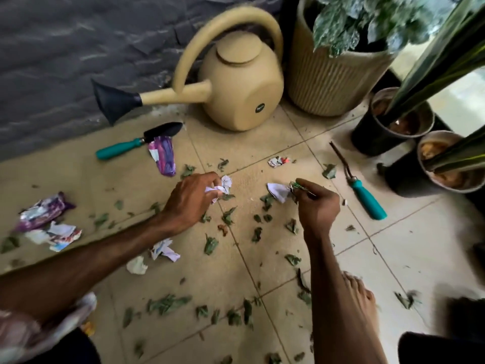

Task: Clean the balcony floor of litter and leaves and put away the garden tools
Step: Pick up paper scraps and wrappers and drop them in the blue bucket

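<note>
Beige floor [288,143] tiles carry scattered leaves [211,244] and litter [165,252]. At centre the left hand [194,200] has its fingers pinching a paper ball [225,183]; the right hand [317,206] has its fingers pinching a white scrap [278,193] with leaf bits. Two teal-handled tools lie apart: trowel [139,143] upper left, weeder [367,198] right. One watering can [241,82] bears a dark label [259,109], unreadable. Three pots [328,82] stand upper right.

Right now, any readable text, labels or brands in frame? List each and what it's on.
Nothing can be read clearly.
oval sticker on the watering can: pale script, too blurred to read.
purple wrapper by the trowel: print blurred.
far-left wrapper: print blurred.
crumpled paper in the left hand, paper scrap in the right hand: no legible print.
</note>
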